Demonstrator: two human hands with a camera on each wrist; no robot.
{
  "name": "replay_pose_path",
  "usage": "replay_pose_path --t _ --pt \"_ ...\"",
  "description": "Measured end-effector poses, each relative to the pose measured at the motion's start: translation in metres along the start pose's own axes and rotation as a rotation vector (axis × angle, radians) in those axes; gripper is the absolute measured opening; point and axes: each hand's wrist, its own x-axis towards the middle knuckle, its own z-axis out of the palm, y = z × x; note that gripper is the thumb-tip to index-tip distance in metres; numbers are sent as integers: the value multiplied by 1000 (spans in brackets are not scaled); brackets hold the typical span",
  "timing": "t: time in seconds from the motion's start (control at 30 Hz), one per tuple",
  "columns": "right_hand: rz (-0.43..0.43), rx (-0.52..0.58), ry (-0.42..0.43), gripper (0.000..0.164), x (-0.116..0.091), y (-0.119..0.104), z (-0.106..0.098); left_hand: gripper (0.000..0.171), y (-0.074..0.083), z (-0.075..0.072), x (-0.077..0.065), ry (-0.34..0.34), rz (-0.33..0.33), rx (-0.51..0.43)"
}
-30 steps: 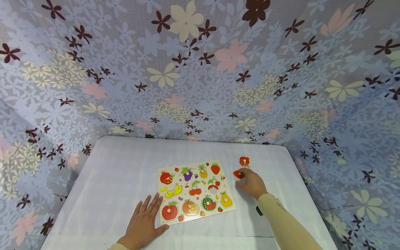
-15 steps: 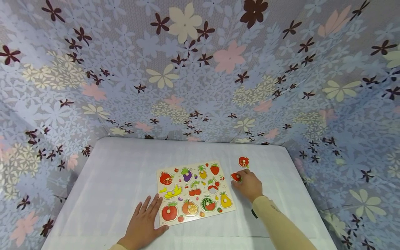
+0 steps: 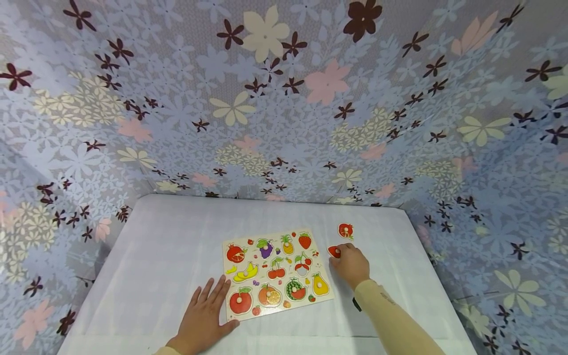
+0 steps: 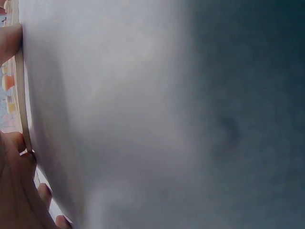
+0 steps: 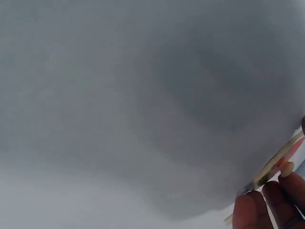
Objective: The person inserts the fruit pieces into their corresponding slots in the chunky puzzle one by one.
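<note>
A wooden fruit puzzle board (image 3: pixel 284 270) lies on the table, with several knobbed fruit pieces in it. My left hand (image 3: pixel 201 315) is spread with straight fingers at the board's left edge, its fingertips and thumb right at the rim. In the left wrist view, the fingers (image 4: pixel 13 140) show beside the board's edge (image 4: pixel 20 90). Right of the board, my right hand (image 3: pixel 352 266) pinches a red strawberry puzzle piece (image 3: pixel 334 252), partly hidden by the fingers. The right wrist view shows this piece tilted, with its pale knob (image 5: pixel 287 169) at the fingertips. A pomegranate piece (image 3: pixel 345 230) lies just beyond.
A white cloth covers the table (image 3: pixel 177 236). Behind and at both sides stands a flowered fabric backdrop (image 3: pixel 284 123), meeting the table's far edge.
My right hand has shifted slightly left and toward me with the strawberry puzzle piece, closer to the board. The left hand and the board stay in place.
</note>
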Motion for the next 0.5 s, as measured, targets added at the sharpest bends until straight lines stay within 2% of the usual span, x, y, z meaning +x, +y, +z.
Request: replay_pose_path --t 0.23,0.5 --pt "-18 19 22 38 -3 8 1 101 -2 3 0 21 5 17" --pt "-63 109 33 32 1 16 0 101 1 2 0 3 -8 13"
